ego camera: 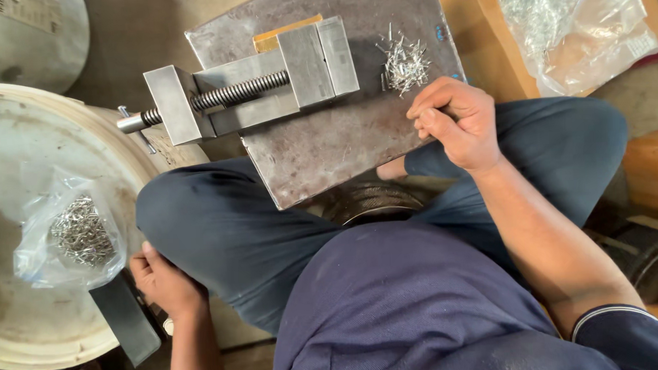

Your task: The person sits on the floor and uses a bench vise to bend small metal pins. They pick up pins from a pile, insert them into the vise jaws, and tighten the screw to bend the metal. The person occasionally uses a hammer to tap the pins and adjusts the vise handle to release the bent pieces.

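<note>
A person's right hand (458,122), fingertips pinched shut, is hovering just below a heap of small metal pins (403,62), while the left hand (165,282) is gripping a dark flat bar (126,320).

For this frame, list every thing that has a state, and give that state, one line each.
vise: lying on the metal plate, jaws shut on a yellowish piece
loose pins: heaped on the plate
left bag: open, holding pins
right bag: lying flat, partly filled
right hand: fingers pinched by the pins
left hand: beside a dark bar
</note>
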